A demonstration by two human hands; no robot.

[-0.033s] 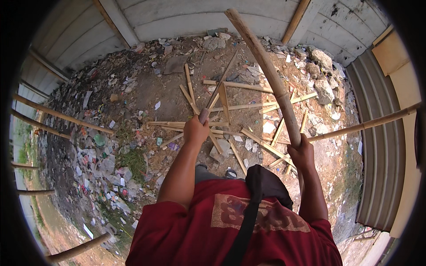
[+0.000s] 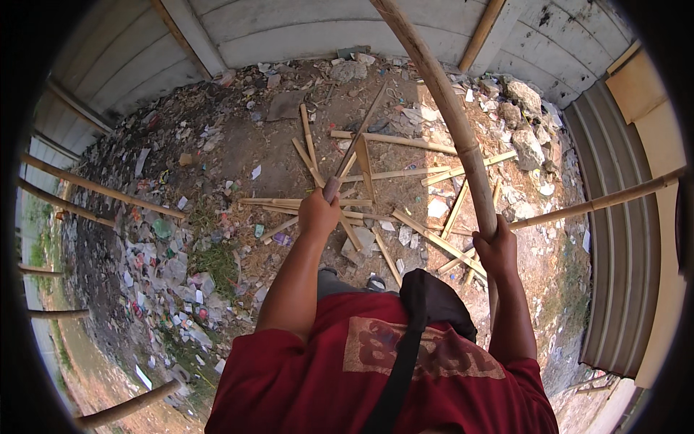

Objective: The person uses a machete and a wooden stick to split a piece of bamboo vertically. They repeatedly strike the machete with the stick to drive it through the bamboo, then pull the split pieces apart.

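Observation:
My left hand (image 2: 319, 213) is closed around the brown handle of a machete (image 2: 366, 121). Its long, narrow blade points away from me, above the ground. In my right hand (image 2: 497, 247) is a thick, slightly curved bamboo pole (image 2: 454, 112). The pole slants up and leftward, its far end reaching the picture's top edge, while its lower part runs down beside my right forearm. Blade and pole are apart. Split bamboo strips (image 2: 394, 139) lie scattered and crossing on the ground beneath both hands.
Litter (image 2: 166, 275) covers the ground to the left. Rocks (image 2: 528, 148) lie at the far right by a corrugated sheet (image 2: 614, 217). A pale panel wall (image 2: 325, 29) closes the far side. Bamboo poles (image 2: 108, 186) jut in from the left, another pole (image 2: 600, 200) from the right.
The bamboo pole has shifted upward and a little right, so its far end now meets the picture's top edge. My right hand rose slightly with it; my left hand and the machete stayed put.

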